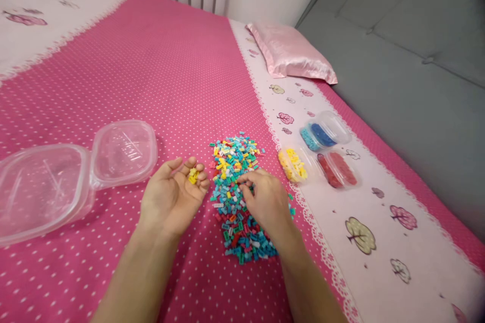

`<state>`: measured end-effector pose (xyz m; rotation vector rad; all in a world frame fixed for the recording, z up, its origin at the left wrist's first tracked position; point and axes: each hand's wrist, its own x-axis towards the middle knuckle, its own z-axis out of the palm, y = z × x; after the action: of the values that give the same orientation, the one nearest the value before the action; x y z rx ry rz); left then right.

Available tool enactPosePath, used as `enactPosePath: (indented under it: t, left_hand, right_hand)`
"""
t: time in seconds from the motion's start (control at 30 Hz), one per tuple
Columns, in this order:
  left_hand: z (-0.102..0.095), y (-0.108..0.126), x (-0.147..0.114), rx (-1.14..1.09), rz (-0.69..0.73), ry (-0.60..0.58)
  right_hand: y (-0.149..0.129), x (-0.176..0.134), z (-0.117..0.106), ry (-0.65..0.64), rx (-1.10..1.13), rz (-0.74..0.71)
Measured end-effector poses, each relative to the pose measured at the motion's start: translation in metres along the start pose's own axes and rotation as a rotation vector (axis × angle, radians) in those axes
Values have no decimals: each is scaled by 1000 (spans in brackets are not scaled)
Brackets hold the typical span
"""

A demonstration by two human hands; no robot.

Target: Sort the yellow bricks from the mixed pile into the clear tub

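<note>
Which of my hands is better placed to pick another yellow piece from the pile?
Probably your right hand: it's over the colourful pile in a pinching shape. Your left hand lies palm up beside it, holding yellow pieces.

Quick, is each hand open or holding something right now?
Left hand: open, palm up, holding small yellow plastic bricks.
Right hand: curled at the multicoloured heap of small plastic bricks; can't tell if it's holding any.
</note>
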<state>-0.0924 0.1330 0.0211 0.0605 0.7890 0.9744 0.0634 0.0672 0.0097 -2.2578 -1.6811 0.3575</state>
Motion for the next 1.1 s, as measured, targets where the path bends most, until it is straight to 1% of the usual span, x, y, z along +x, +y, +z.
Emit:
enactPosePath:
  t: [0.13,0.27,0.37,0.5,0.67,0.93,1.03,1.1]
  left_hand:
    - [1,-1,1,-5,6,-23]
    - [1,-2,0,1,0,-7]
    - [0,-3,0,12,0,-9]
    - [3,-3,-1,10,4,23]
    - [7,-4,-4,-1,-10,64]
    - [10,-8,-3,14,-25,50]
    - [12,-10,-4,24,-32,37]
    - [13,-13,-5,33,-60,19]
  right_hand:
    - [-4,2,9,-21,-29,13]
    - [-4,3,16,-42,-66,-2]
    - [-2,3,16,-38,-73,-25]
    - [2,3,11,-35,-11,-38]
    - [8,4,0,35,55,-1]
    - [18,0,-16,113,139,30]
    - [15,-2,-21,200,193,-13]
    - [11,-6,-25,306,247,-99]
